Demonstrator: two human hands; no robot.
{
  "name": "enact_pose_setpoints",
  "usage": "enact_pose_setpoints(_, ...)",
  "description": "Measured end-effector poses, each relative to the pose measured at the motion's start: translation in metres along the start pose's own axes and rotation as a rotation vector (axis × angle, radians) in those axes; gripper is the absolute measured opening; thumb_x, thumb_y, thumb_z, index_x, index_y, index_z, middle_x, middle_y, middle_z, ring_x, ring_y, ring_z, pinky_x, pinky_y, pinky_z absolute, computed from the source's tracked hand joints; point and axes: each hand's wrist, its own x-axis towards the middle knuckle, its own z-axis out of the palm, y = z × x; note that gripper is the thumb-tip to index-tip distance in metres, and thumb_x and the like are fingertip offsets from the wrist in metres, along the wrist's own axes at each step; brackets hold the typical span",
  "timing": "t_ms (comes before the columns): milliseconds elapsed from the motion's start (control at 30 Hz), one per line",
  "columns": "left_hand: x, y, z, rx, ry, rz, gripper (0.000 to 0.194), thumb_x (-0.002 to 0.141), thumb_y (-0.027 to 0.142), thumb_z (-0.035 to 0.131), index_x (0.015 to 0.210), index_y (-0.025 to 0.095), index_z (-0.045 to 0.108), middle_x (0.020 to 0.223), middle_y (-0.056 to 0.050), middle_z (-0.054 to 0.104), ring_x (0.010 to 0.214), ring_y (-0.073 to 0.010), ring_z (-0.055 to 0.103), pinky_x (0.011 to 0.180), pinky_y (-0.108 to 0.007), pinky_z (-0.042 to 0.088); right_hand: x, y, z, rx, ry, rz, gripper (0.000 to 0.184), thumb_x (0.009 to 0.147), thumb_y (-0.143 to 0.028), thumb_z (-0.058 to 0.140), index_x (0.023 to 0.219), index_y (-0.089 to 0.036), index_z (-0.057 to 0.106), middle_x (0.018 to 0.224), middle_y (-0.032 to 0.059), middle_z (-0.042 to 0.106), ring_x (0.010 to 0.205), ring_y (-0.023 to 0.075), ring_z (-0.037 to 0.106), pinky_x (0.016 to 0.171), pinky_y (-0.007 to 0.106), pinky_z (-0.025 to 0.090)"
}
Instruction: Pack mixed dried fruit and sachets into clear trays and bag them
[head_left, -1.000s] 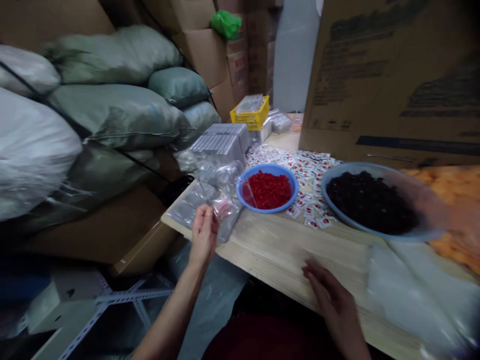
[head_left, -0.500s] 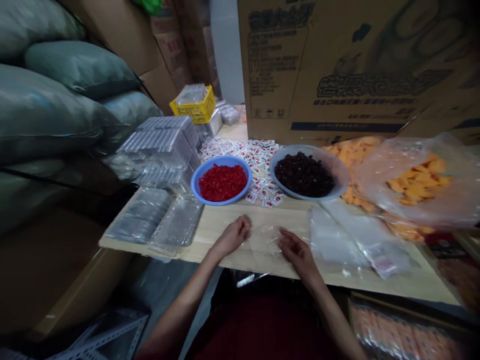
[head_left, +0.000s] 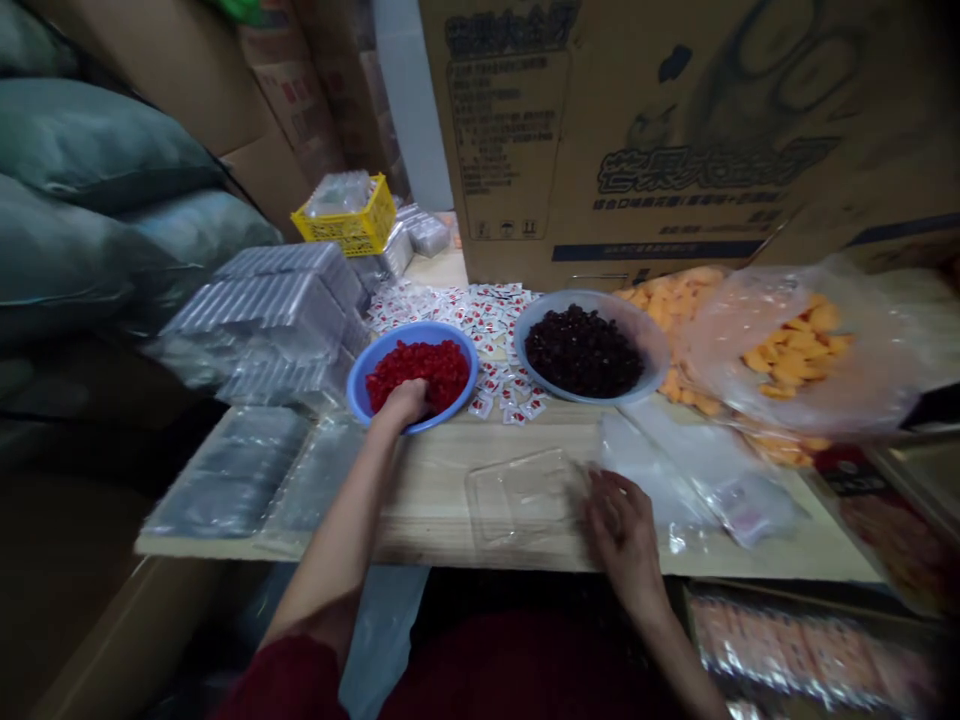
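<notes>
My left hand (head_left: 407, 402) reaches into a blue bowl (head_left: 360, 400) of small glossy red pieces (head_left: 439, 368). Its fingertips are down among the pieces, so their grip is hidden. A shallow clear plastic tray (head_left: 517, 495) lies on the wooden table in front of me. At the tray's right edge is my right hand (head_left: 624, 525), its fingers loosely bent and apart, somewhat blurred. Whether they touch the tray I cannot tell. To the right of the red pieces stands a pale bowl (head_left: 654, 345) of dark, nearly black pieces (head_left: 585, 350).
Small printed sachets (head_left: 487, 320) are spread behind and between the bowls. Clear boxes (head_left: 262, 310) are stacked at the left, near a yellow crate (head_left: 349, 225). Orange pieces (head_left: 799, 345) and plastic bags (head_left: 660, 470) lie at the right. A large carton (head_left: 675, 130) stands behind.
My left hand has left the clear plastic and gone forward and left into the red pieces. The clear tray now rests on the table, with my right hand still beside it. The view has shifted.
</notes>
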Motion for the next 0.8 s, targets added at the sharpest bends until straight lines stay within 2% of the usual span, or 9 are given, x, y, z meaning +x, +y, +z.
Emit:
enact_pose_setpoints(100, 0.004, -0.005, 0.005, -0.008, -0.008, 0.047, 0.008, 0.066, 0.016, 0.071, 0.074, 0.019, 0.069, 0.084, -0.015, 0.075, 0.088, -0.0309, 0.071, 0.080, -0.034, 0.051, 0.058, -0.006, -0.021, -0.022, 0.073, -0.144, 0.023, 0.097, -0.032, 0.055, 0.113, -0.024, 0.069, 0.113, 0.0093, 0.068, 0.111, 0.0266, 0.060, 0.099, 0.046, 0.047)
enact_pose_setpoints(200, 0.003, -0.010, 0.005, -0.067, 0.025, 0.100, 0.010, 0.074, 0.021, 0.065, 0.082, 0.021, 0.072, 0.092, -0.013, 0.076, 0.092, -0.0292, 0.070, 0.084, -0.035, 0.050, 0.143, -0.003, -0.025, -0.088, 0.100, -0.162, 0.023, 0.096, -0.027, 0.053, 0.110, -0.019, 0.070, 0.109, 0.0106, 0.071, 0.104, 0.0254, 0.064, 0.096, 0.042, 0.050)
enact_pose_setpoints(267, 0.002, -0.012, 0.004, -0.121, 0.071, 0.114, 0.014, 0.078, 0.022, 0.062, 0.088, 0.022, 0.072, 0.098, -0.011, 0.076, 0.096, -0.0277, 0.069, 0.088, -0.035, 0.049, 0.197, 0.004, -0.012, -0.261, -0.099, -0.074, 0.023, 0.093, -0.020, 0.054, 0.107, -0.017, 0.071, 0.108, 0.0118, 0.072, 0.099, 0.0246, 0.066, 0.092, 0.039, 0.051)
enact_pose_setpoints(367, 0.000, -0.014, 0.003, -0.206, 0.137, 0.110, 0.013, 0.077, 0.028, 0.064, 0.087, 0.022, 0.070, 0.092, -0.008, 0.075, 0.089, -0.0261, 0.068, 0.085, -0.035, 0.049, 0.251, 0.019, 0.021, -0.323, -0.242, -0.023, 0.023, 0.079, -0.005, 0.061, 0.093, -0.017, 0.075, 0.098, 0.0099, 0.074, 0.093, 0.0231, 0.066, 0.090, 0.034, 0.051)
enact_pose_setpoints(467, -0.002, -0.015, 0.003, -0.343, 0.206, 0.101, 0.015, 0.072, 0.028, 0.067, 0.085, 0.021, 0.065, 0.085, -0.004, 0.072, 0.084, -0.0223, 0.066, 0.082, -0.032, 0.049, 0.270, 0.034, 0.049, -0.333, -0.298, -0.012, 0.029, 0.068, 0.005, 0.061, 0.083, -0.016, 0.074, 0.096, 0.0104, 0.074, 0.097, 0.0232, 0.065, 0.092, 0.032, 0.049)
enact_pose_setpoints(533, -0.003, -0.014, 0.004, -0.484, 0.234, 0.092, 0.019, 0.070, 0.029, 0.068, 0.086, 0.020, 0.064, 0.083, -0.003, 0.072, 0.082, -0.0200, 0.066, 0.079, -0.030, 0.051, 0.271, 0.042, 0.055, -0.330, -0.308, -0.001, 0.030, 0.066, 0.007, 0.062, 0.080, -0.016, 0.074, 0.093, 0.0098, 0.074, 0.095, 0.0226, 0.065, 0.090, 0.031, 0.048)
enact_pose_setpoints(667, -0.005, -0.013, 0.005, -0.725, 0.183, 0.093, 0.031, 0.076, 0.043, 0.067, 0.089, 0.015, 0.066, 0.077, -0.006, 0.073, 0.070, -0.0179, 0.068, 0.071, -0.030, 0.055, 0.270, 0.057, 0.041, -0.281, -0.247, 0.024, 0.021, 0.072, 0.001, 0.065, 0.080, -0.016, 0.074, 0.085, 0.0069, 0.073, 0.083, 0.0197, 0.065, 0.084, 0.031, 0.050)
enact_pose_setpoints(800, -0.006, -0.010, 0.005, -0.859, 0.143, 0.105, 0.048, 0.081, 0.059, 0.061, 0.084, 0.012, 0.069, 0.079, -0.012, 0.075, 0.065, -0.0173, 0.068, 0.066, -0.031, 0.055, 0.264, 0.070, 0.018, -0.178, -0.108, 0.036, 0.017, 0.083, -0.008, 0.060, 0.093, -0.011, 0.075, 0.089, 0.0109, 0.074, 0.078, 0.0164, 0.065, 0.080, 0.030, 0.050)
